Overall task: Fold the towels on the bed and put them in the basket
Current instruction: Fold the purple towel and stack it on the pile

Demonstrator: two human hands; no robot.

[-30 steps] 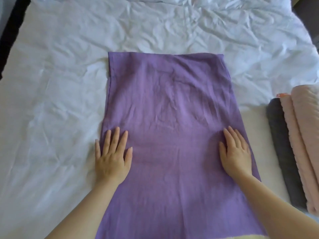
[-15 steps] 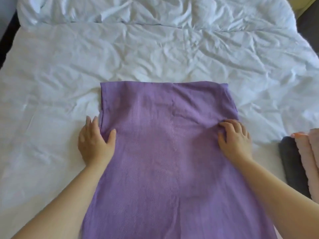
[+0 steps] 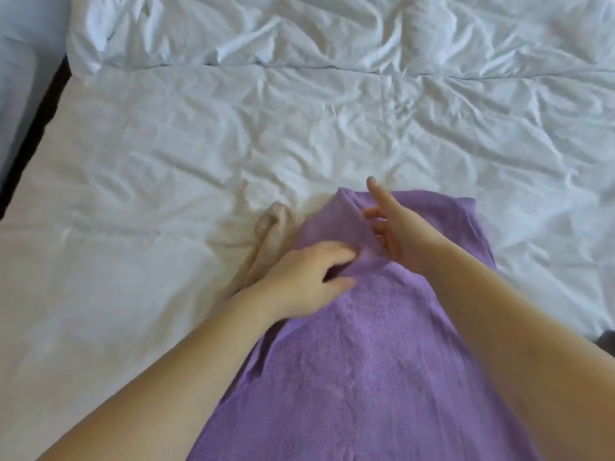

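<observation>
A purple towel lies lengthwise on the white bed sheet, and its far end is bunched up into a ridge. My left hand is closed on a fold at the towel's left far part. My right hand pinches the raised fold just beyond it, with the index finger sticking out. A beige piece of cloth shows at the towel's left edge, partly under it and under my left wrist. No basket is in view.
A crumpled white duvet lies across the far part of the bed. The bed's dark left edge runs down the left side. A dark object peeks in at the right edge.
Both hands have moved from the towel's side edges toward its middle at the far end, bunching the flat cloth into a ridge. The beige cloth has come into sight and the view has shifted forward.
</observation>
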